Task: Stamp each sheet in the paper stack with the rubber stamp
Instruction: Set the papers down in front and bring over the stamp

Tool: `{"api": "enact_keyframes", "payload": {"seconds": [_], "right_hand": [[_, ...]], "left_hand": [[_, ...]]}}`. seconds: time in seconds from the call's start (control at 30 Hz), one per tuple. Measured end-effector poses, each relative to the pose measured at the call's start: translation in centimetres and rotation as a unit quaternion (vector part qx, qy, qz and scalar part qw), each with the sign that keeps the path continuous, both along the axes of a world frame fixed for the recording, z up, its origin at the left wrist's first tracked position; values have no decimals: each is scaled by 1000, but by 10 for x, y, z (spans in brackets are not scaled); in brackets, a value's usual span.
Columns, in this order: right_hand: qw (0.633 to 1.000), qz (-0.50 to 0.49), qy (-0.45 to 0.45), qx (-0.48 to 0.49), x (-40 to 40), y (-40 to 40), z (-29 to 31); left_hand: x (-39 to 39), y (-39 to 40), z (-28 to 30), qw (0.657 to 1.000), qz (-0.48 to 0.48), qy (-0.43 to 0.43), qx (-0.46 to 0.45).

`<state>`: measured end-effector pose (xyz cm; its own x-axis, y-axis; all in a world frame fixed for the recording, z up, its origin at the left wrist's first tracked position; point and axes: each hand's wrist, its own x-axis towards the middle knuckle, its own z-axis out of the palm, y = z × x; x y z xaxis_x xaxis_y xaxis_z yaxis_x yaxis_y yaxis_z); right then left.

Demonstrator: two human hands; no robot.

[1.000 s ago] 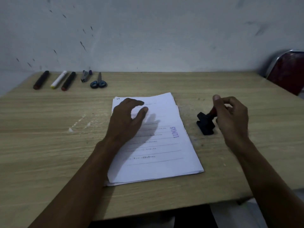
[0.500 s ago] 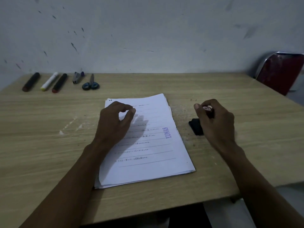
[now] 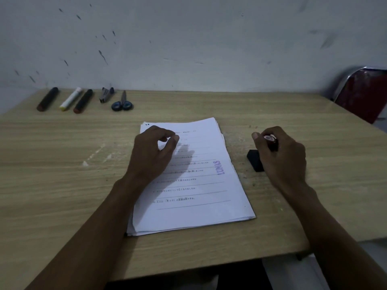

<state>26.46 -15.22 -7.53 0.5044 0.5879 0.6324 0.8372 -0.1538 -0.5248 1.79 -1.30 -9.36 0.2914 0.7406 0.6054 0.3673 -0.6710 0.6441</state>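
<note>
A stack of white printed sheets [image 3: 201,197] lies in the middle of the wooden table [image 3: 62,185]. The top sheet bears a purple "LUNAS" mark [image 3: 219,167] near its right edge. My left hand [image 3: 152,155] hovers over the upper left of the stack, its fingers curled with nothing between them. To the right of the stack, my right hand [image 3: 280,158] grips the red handle of the rubber stamp [image 3: 254,160]. The stamp's black base sits on the table, partly hidden by my fingers.
Three markers [image 3: 68,99], a stapler [image 3: 106,94] and blue-handled scissors [image 3: 123,102] lie in a row at the far left, near the wall. A red chair with a metal frame [image 3: 364,95] stands past the table's right corner.
My left fingers have curled in from a flatter spread over the paper. My right hand has closed more tightly round the stamp handle and set the base down on the table.
</note>
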Motion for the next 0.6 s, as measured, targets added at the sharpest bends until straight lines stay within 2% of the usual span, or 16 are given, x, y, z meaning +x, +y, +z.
{"api": "enact_keyframes", "payload": {"seconds": [0.13, 0.27, 0.4, 0.5, 0.57, 0.6], "right_hand": [[1000, 16, -2, 5, 1, -3, -1], [999, 26, 39, -12, -3, -6, 1], [995, -41, 79, -53, -8, -11, 3], [995, -92, 45, 15, -20, -19, 3], [995, -72, -4, 73, -32, -26, 2], [996, -50, -13, 73, -39, -27, 1]], "left_hand": [[1, -2, 2, 1000, 2, -3, -5], [1, -4, 3, 1000, 2, -6, 2], [-3, -4, 6, 1000, 25, -7, -1], [-8, -4, 9, 995, 100, 9, -8], [-15, -2, 8, 976, 193, 62, -75], [-19, 0, 7, 961, 227, 101, -122]]}}
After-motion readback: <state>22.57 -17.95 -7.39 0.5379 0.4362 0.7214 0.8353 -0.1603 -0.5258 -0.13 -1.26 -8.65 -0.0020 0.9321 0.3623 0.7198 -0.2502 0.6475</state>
